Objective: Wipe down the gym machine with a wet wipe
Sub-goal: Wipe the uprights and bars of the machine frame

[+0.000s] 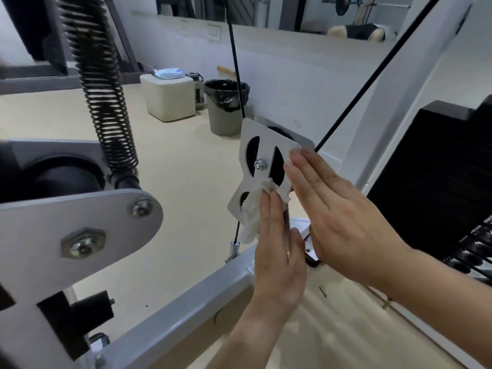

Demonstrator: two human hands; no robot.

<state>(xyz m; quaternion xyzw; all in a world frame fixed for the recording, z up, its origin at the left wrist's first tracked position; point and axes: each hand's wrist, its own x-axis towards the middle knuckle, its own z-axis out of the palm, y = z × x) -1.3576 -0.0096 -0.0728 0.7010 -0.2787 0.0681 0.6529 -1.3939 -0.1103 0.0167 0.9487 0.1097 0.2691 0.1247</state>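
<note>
The left hand [277, 251] covers most of the wet wipe [251, 211] with its straight fingers; only the wipe's crumpled left edge shows. Wipe and hand together hide the lower part of the pulley plate [262, 145]. The flat right hand [338, 214] masks the plate's right edge and whatever lies behind its palm. Both forearms run off the picture's edges. Left of the hands, the spring [106, 102] is blurred and cut by the top edge. Right of them, the weight stack [431, 169] is cropped. Far beyond them, the packet [169, 73] is too blurred to read.
</note>
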